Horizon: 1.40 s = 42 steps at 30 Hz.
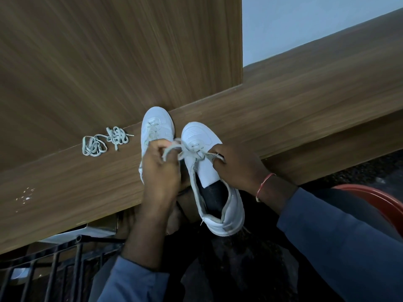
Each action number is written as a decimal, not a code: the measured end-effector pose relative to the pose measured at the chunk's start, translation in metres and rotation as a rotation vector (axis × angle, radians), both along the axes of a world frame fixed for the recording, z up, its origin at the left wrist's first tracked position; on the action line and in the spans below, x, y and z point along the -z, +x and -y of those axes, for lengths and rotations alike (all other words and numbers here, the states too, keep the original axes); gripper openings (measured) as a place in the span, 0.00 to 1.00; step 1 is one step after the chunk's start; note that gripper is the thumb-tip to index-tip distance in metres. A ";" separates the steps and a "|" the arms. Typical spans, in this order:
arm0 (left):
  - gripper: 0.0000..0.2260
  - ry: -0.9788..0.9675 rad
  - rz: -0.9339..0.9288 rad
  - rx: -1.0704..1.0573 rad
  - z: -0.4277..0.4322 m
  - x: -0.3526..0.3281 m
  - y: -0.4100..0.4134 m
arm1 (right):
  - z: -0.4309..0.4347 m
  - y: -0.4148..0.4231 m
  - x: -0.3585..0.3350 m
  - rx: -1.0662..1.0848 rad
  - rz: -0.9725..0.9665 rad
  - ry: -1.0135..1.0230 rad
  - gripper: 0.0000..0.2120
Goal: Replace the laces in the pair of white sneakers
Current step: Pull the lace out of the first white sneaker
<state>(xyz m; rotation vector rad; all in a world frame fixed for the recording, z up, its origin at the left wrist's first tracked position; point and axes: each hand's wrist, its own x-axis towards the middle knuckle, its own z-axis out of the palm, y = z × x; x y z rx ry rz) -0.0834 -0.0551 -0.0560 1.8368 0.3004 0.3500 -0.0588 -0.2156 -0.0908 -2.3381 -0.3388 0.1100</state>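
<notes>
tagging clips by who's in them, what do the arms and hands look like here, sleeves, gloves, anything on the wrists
The left hand and right hand are bare: no gloves, and no rings that show. Each arm wears a long dusty-blue sleeve; the left sleeve and right sleeve both stop short of the wrist. A thin red-orange thread band circles the right wrist. The left wrist has nothing on it.

The left hand (160,171) covers the back half of the left sneaker (156,120). The right hand (237,168) hides one side of the right sneaker (200,134). Both hands pinch the lace (174,149), and its ends are lost in their fingers. The loose laces (104,141) on the table (283,118) are too tangled to count. A red round thing (375,197) is cut off at the right edge.
</notes>
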 end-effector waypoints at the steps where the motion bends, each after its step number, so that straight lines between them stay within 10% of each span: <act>1: 0.05 -0.258 0.007 -0.052 -0.007 -0.009 0.000 | 0.001 0.000 0.000 0.000 0.003 0.004 0.07; 3: 0.06 -0.482 0.005 -0.072 -0.027 -0.019 -0.003 | 0.001 0.000 0.001 0.001 0.016 0.008 0.08; 8: 0.11 0.485 -0.185 0.140 -0.027 -0.005 -0.018 | 0.000 0.001 0.002 0.013 0.014 0.015 0.06; 13: 0.15 0.763 -0.241 0.135 -0.016 -0.010 -0.019 | 0.001 -0.001 0.000 0.003 -0.005 0.030 0.05; 19: 0.16 0.404 -0.285 0.198 0.003 -0.026 -0.036 | 0.001 -0.002 -0.002 0.011 -0.022 0.045 0.08; 22: 0.02 0.546 -0.360 0.226 0.015 -0.006 -0.037 | 0.001 -0.003 -0.001 0.007 -0.038 0.057 0.07; 26: 0.09 0.766 -0.264 0.111 0.021 0.025 -0.025 | -0.002 -0.006 0.001 -0.022 0.020 0.009 0.06; 33: 0.19 0.415 -0.249 0.027 -0.007 0.028 -0.017 | 0.003 -0.003 -0.003 0.063 -0.075 0.187 0.06; 42: 0.14 0.436 -0.136 0.098 0.000 0.033 -0.023 | -0.021 -0.008 0.003 -0.028 0.127 -0.001 0.14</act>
